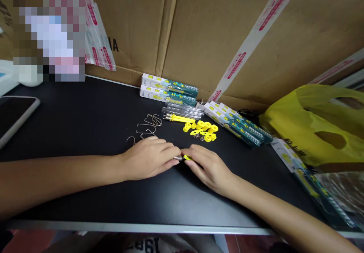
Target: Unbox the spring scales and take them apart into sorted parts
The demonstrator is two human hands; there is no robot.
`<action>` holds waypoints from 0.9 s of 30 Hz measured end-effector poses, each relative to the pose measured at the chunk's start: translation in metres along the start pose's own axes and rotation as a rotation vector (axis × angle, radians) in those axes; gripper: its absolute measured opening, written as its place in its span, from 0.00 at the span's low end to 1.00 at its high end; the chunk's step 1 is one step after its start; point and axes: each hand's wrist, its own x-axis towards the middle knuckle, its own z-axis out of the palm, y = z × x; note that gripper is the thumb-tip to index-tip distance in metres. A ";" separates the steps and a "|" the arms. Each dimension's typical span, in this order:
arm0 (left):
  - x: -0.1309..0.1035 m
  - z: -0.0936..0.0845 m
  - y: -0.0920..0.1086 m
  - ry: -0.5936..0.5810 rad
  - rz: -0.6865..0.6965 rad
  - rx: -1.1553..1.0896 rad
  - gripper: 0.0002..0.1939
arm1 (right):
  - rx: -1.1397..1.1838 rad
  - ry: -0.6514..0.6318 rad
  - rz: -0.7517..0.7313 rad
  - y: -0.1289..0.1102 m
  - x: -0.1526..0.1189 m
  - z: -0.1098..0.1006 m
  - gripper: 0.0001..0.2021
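Partly hidden, pinched by thumb and fingers of the left hand (pixel 155 156) at the metal spring (pixel 179 157) and of the right hand (pixel 209 166) at the yellow piece (pixel 187 157), with outer ends covered and the join too small to read. Runs left to right between both hands, spring leftward, roughly parallel to the black table's (pixel 170 203) front edge. Backed by taped cardboard (pixel 210 29), with a yellow bag (pixel 290 112) at right and a phone (pixel 15 116) cut off at left.

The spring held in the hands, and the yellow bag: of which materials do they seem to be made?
Spring: probably bare metal, smooth, judging by its grey, shiny coils.
Yellow bag: likely thin plastic film with a low sheen, since it looks slightly see-through and creased.
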 end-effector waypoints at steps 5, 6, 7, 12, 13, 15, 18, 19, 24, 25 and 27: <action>0.000 0.000 -0.001 -0.009 -0.004 0.000 0.15 | -0.011 -0.016 0.009 0.001 -0.001 0.002 0.11; 0.000 0.001 0.000 -0.014 -0.008 0.000 0.15 | -0.002 -0.021 0.014 0.000 -0.001 0.002 0.11; 0.000 0.001 0.000 -0.020 -0.013 0.002 0.15 | 0.008 -0.027 0.019 -0.001 -0.001 0.002 0.11; 0.000 0.001 -0.001 -0.026 -0.024 0.010 0.15 | 0.034 -0.048 0.026 -0.003 -0.001 0.002 0.12; 0.000 0.001 -0.001 -0.020 -0.014 0.014 0.15 | 0.029 -0.049 0.027 -0.003 -0.001 0.002 0.12; 0.000 0.001 -0.002 -0.005 0.011 0.027 0.16 | 0.017 -0.044 0.039 -0.004 0.000 0.002 0.14; 0.000 0.000 -0.003 0.008 0.039 0.052 0.17 | 0.021 -0.038 0.061 -0.005 0.001 0.001 0.17; 0.000 0.000 -0.003 0.005 0.044 0.057 0.17 | 0.031 -0.045 0.070 -0.005 0.001 0.000 0.17; 0.000 -0.001 -0.003 -0.011 0.053 0.026 0.16 | 0.115 -0.151 0.197 -0.007 0.000 -0.001 0.19; 0.000 -0.001 -0.003 -0.009 0.055 0.016 0.16 | 0.125 -0.167 0.215 -0.008 -0.001 0.000 0.19; 0.000 -0.001 -0.003 -0.004 0.071 0.012 0.14 | 0.134 -0.183 0.222 -0.009 -0.001 0.001 0.19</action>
